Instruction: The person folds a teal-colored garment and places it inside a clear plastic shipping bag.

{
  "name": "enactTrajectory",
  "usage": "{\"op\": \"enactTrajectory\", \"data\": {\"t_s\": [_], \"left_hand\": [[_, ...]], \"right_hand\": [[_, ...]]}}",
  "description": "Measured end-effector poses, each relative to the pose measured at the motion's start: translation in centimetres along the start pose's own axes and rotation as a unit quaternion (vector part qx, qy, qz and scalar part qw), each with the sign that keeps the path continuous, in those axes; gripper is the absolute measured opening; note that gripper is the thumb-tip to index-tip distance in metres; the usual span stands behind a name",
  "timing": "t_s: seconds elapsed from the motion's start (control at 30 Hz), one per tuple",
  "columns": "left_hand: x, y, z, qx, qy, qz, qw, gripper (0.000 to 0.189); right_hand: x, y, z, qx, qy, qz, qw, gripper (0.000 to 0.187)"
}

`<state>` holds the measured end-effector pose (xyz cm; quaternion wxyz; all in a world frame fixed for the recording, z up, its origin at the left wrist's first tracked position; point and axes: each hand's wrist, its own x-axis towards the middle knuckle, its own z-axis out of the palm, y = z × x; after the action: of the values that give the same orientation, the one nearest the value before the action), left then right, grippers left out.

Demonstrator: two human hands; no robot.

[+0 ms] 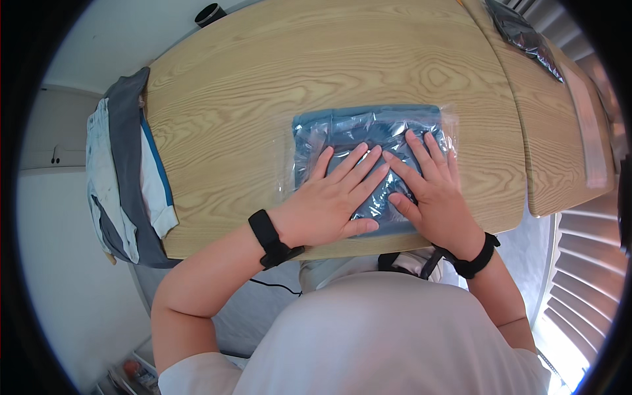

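Note:
Folded blue cloth [363, 112], probably a garment, lies on the wooden table in front of me. Over it is a clear plastic bag [311, 136], shiny and wrinkled, whose loose margins stick out at the left and right. The cloth's far edge looks matte, and I cannot tell whether the plastic covers it. My left hand [340, 192] rests palm down on the bag's left and near part, fingers spread. On the right part my right hand [427, 182] also lies flat with fingers apart. The two hands nearly meet at the index fingers and hide the middle of the bag.
Grey, white and blue garments [126, 173] hang over the left end of the wooden table [306, 64]. A black cylindrical container [210, 15] stands past the far edge. On the side table at right are a dark plastic bag [526, 37] and a pale flat strip [587, 128].

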<state>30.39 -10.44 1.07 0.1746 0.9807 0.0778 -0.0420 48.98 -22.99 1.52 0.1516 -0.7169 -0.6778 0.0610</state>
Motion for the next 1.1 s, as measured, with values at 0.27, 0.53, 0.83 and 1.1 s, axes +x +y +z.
{"op": "enactTrajectory", "data": {"t_s": [0.27,0.53,0.83,1.1], "left_hand": [[0.5,-0.4,-0.3,0.001,-0.023,-0.001,1.000,0.081],[0.5,-0.4,-0.7,-0.024,-0.010,0.005,1.000,0.078],[-3.1,-0.5,-0.8,0.084,0.057,0.010,0.995,0.067],[-2.7,-1.9,-0.3,0.046,0.042,0.001,0.998,0.067]], "right_hand": [[0.6,0.5,-0.1,0.035,-0.004,-0.007,0.999,0.051],[0.0,-0.2,-0.7,-0.066,0.021,-0.004,0.998,0.052],[-1.3,-3.9,0.8,-0.048,0.055,-0.017,0.997,0.051],[-0.9,-1.4,0.0,0.008,-0.001,0.000,1.000,0.051]]}}
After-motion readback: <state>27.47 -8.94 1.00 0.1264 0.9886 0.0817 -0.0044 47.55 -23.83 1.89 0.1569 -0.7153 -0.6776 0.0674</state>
